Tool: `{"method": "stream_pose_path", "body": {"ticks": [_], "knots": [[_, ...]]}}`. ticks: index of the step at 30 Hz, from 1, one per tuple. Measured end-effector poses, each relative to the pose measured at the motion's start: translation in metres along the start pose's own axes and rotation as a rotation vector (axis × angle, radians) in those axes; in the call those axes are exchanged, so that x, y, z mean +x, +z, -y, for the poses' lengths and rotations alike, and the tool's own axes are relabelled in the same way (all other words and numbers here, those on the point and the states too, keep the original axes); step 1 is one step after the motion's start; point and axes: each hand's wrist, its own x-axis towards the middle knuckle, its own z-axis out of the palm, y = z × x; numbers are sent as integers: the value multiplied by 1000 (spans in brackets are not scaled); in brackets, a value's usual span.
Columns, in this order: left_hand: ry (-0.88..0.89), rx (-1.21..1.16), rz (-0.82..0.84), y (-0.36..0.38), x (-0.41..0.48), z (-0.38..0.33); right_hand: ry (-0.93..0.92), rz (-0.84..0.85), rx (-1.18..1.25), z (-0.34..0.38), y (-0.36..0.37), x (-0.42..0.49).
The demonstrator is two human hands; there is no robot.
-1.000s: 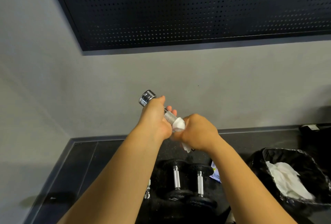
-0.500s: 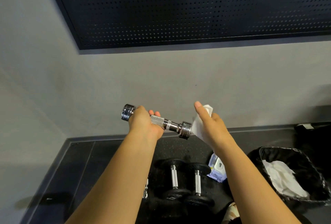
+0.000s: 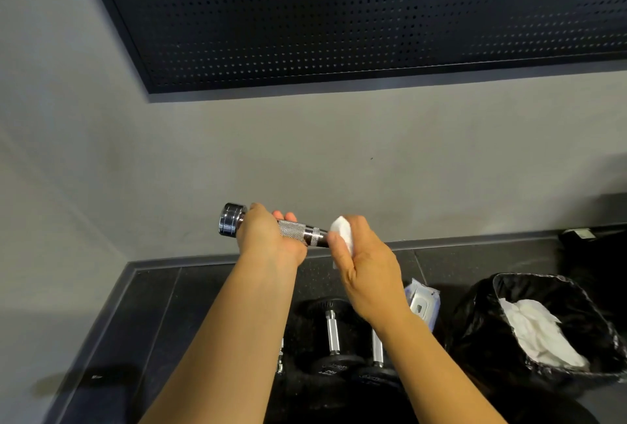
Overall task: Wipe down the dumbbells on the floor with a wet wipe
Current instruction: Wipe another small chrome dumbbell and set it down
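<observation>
Your left hand (image 3: 268, 237) grips the knurled handle of the chrome dumbbell (image 3: 232, 219), held roughly level in the air. Your right hand (image 3: 366, 264) clasps the wet wipe (image 3: 342, 230) over its right end. At 6 o'clock, two black dumbbells (image 3: 330, 332) lie on the floor. At 4 o'clock, a black-lined bin (image 3: 481, 315) holds crumpled white wipes (image 3: 539, 335), with a wipe pack (image 3: 424, 301) just beside it.

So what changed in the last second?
The right hand slid the wet wipe off the handle, opened past the right end of the chrome dumbbell, and now wraps the wipe over that end. The left hand still grips the handle; black dumbbells stay on the floor.
</observation>
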Motion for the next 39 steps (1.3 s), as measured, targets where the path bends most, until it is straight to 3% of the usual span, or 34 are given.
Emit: {"method": "stream_pose_path", "body": {"ticks": [3,6,10,13,16,19,21,26,29,33,35,39], "knots": [[39,12,66,-2,-2,3,213,-2,343,10,1,9],[78,21,147,-1,-9,4,506,141,728,22,-5,17],[110,65,269,2,-19,1,696,212,939,30,-10,19],[110,72,290,5,-26,1,582,22,884,30,-5,21],[65,139,161,13,-35,3,264,-175,537,26,0,21],[-53,127,92,15,-34,1,-25,-220,276,21,1,19],[-94,93,97,13,-31,-1,-119,-225,168,18,0,19],[-52,75,180,8,-27,5,-16,-175,373,27,-3,15],[-33,47,249,7,-23,4,233,-106,591,36,-2,16],[5,89,295,5,-24,0,626,114,979,40,-5,21],[8,121,290,6,-27,-2,572,52,929,42,-4,20],[-88,246,237,10,-38,-6,150,-202,432,32,1,19]]}}
